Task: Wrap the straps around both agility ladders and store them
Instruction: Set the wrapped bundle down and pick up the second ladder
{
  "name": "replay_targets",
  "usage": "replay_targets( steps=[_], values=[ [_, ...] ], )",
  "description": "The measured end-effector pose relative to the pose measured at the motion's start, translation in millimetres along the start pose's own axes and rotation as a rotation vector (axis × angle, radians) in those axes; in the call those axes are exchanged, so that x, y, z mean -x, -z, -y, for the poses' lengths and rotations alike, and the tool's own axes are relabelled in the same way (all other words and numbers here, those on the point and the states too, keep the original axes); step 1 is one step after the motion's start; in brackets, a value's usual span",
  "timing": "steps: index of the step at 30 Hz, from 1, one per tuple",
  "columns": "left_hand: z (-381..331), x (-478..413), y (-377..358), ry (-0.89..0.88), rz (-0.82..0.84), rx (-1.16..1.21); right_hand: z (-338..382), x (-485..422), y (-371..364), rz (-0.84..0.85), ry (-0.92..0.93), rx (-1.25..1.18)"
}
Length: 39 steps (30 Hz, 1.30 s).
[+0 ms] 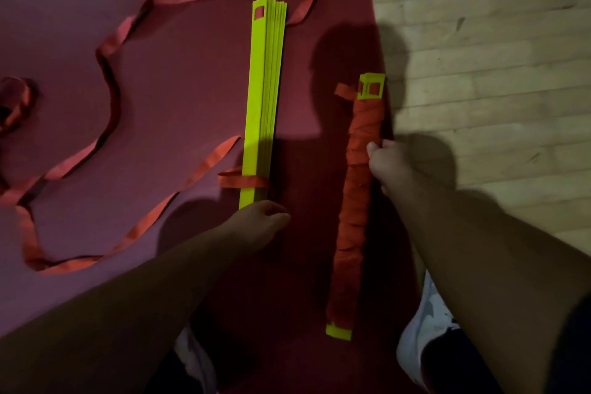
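Observation:
Two agility ladders lie on a maroon mat point(166, 80). The right ladder point(355, 201) is a bundle of yellow rungs wound tightly in red strap, with yellow ends showing top and bottom. My right hand point(383, 160) is closed around its upper middle. The left ladder point(263, 99) is a bare stack of yellow-green rungs. Its long red strap point(112, 99) trails loose across the mat to the left, with one loop crossing the stack near its lower end. My left hand point(259, 217) rests at the bottom end of this stack, fingers on its edge.
A pale wooden floor point(495, 57) borders the mat on the right. My white shoes point(425, 323) show at the bottom, one at the mat's right edge. More red strap is bunched at the far left point(14, 102).

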State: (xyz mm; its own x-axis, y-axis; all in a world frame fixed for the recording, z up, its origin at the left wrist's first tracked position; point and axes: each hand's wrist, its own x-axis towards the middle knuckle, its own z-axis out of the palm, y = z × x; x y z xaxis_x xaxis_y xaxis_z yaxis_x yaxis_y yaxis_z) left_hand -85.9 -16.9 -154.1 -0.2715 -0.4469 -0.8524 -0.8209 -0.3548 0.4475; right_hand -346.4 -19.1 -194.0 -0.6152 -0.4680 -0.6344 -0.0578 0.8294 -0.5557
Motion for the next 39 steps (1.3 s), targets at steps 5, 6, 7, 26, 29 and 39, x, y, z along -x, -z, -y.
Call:
replay_targets(
  steps=[5, 6, 7, 26, 29, 39],
  values=[
    [6, -9, 6, 0.016, 0.007, 0.043, -3, 6, -7, -0.051, -0.002, 0.205],
    [6, -9, 7, 0.016, 0.001, 0.037, -1, 5, -6, -0.075, -0.038, 0.246],
    [7, -8, 8, 0.014, -0.005, 0.027, 2, 4, -6, -0.103, -0.066, 0.293],
    [47, -13, 14, 0.207, -0.218, -0.187, 6, 86, -27, -0.14, 0.21, 0.409],
    [45, -18, 1, 0.233, -0.29, -0.18, 1, 88, -26, -0.113, 0.216, 0.395],
    [42, -31, -21, 0.306, -0.366, -0.225, -5, 75, -22, -0.028, 0.171, 0.393]
  ],
)
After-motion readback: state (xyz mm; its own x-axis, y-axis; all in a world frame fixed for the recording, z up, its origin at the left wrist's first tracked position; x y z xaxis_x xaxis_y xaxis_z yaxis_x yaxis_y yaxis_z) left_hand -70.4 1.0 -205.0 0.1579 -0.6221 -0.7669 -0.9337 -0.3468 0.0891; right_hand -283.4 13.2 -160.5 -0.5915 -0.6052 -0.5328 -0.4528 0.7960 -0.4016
